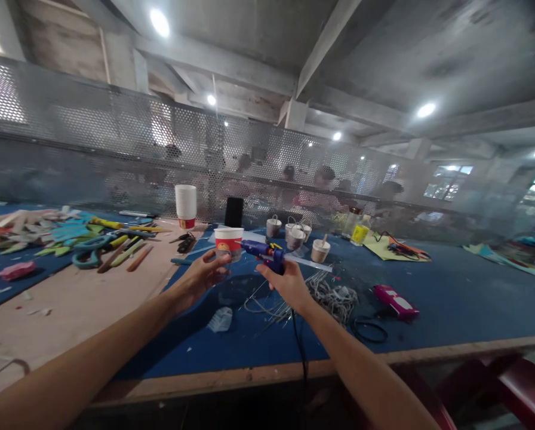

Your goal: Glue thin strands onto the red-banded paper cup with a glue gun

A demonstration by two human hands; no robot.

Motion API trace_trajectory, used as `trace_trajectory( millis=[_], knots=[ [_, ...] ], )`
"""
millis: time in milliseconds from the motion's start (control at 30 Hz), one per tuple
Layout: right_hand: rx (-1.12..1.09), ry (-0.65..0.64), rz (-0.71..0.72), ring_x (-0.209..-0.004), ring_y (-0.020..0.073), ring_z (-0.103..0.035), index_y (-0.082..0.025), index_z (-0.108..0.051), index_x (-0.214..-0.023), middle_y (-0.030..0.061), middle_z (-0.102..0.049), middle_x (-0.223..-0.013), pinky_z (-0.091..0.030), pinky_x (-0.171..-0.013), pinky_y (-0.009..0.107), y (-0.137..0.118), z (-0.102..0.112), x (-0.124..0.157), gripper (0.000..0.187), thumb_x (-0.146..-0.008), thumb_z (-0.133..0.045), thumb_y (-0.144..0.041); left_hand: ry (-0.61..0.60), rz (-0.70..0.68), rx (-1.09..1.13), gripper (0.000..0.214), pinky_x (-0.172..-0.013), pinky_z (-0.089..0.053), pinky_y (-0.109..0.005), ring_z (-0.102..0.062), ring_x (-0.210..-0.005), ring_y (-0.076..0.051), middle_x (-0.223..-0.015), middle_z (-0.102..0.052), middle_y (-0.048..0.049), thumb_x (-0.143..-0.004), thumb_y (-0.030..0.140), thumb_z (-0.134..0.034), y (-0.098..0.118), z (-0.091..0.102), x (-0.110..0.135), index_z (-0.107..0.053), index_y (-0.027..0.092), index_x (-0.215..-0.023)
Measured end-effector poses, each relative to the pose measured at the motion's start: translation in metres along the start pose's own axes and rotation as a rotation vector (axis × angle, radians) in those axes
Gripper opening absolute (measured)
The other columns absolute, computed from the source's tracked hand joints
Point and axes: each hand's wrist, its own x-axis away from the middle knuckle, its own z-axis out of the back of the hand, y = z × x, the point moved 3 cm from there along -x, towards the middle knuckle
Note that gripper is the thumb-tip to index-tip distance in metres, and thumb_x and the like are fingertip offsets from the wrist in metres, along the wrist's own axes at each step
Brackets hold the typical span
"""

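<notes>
My left hand (206, 273) is closed round the lower part of a red and white paper cup (228, 240), held upright above the blue table cover. In my right hand (289, 280) is a blue hot glue gun (264, 253), its nozzle pointing left at the cup's side; whether the tip touches cannot be made out. A black cord (298, 340) hangs from the gun over the table edge. Beneath and right of my right hand lies a tangle of grey cord (337, 300) with thin wires. A crumpled clear plastic piece (221, 320) lies below the cup.
A stack of paper cups (186, 204) stands at the back left, near a dark upright phone-like slab (234, 211). Several small wrapped cups (295, 237) stand behind the gun. Scissors (88, 254) and craft tools lie left; a magenta device (396, 301) lies right. A perforated metal screen (196, 149) borders the back.
</notes>
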Motion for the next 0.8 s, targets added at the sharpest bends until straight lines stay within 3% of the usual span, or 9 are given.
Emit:
trace_trajectory(
  millis=[133,233,433,600,800],
  knots=[
    [0.072,0.018,0.123,-0.073,0.0217,-0.066,-0.023,-0.076,-0.097,0.0034,-0.075,-0.087,-0.056,-0.069,0.034,0.0014,-0.0018,0.0012,0.035,-0.086,-0.074,-0.057,-0.020,-0.030,0.002,0.037,-0.066,-0.055,-0.025,-0.064,-0.065,-0.012,-0.098,-0.074,-0.0039,-0.071,0.032,-0.093,-0.0038,0.0033,-0.0029,-0.075,0.020,-0.101],
    [0.164,0.023,0.213,-0.087,0.0273,-0.069,-0.025,-0.075,-0.094,0.0047,-0.075,-0.088,-0.056,-0.079,0.037,0.0010,-0.0009,0.0036,0.031,-0.086,-0.076,-0.055,-0.033,-0.041,0.002,0.037,-0.065,-0.053,-0.024,-0.063,-0.065,-0.011,-0.095,-0.072,-0.0023,-0.071,0.032,-0.093,-0.0036,0.0029,-0.0018,-0.074,0.021,-0.100],
    [0.327,0.012,0.263,-0.085,0.0280,-0.069,-0.027,-0.074,-0.094,0.0046,-0.071,-0.079,-0.052,-0.077,0.034,0.0008,0.0011,0.0066,0.028,-0.089,-0.074,-0.054,-0.030,-0.043,0.013,0.039,-0.062,-0.052,-0.022,-0.064,-0.065,-0.009,-0.090,-0.070,0.0000,-0.068,0.031,-0.095,-0.0007,0.0009,0.0008,-0.070,0.019,-0.096],
    [0.527,-0.003,0.335,-0.073,0.0226,-0.065,-0.025,-0.072,-0.101,0.0028,-0.070,-0.080,-0.048,-0.071,0.031,0.0011,0.0007,0.0072,0.030,-0.098,-0.063,-0.053,-0.033,-0.038,0.008,0.042,-0.065,-0.052,-0.023,-0.065,-0.066,-0.010,-0.092,-0.070,-0.0007,-0.069,0.033,-0.094,0.0001,0.0004,0.0012,-0.071,0.019,-0.101],
    [0.525,-0.026,0.385,-0.073,0.0204,-0.066,-0.023,-0.070,-0.100,0.0026,-0.072,-0.084,-0.046,-0.069,0.029,-0.0016,0.0004,0.0090,0.030,-0.100,-0.060,-0.052,-0.017,-0.046,-0.011,0.043,-0.063,-0.050,-0.024,-0.065,-0.065,-0.011,-0.089,-0.070,-0.0010,-0.066,0.033,-0.095,0.0031,-0.0031,0.0039,-0.071,0.018,-0.098]
  ],
)
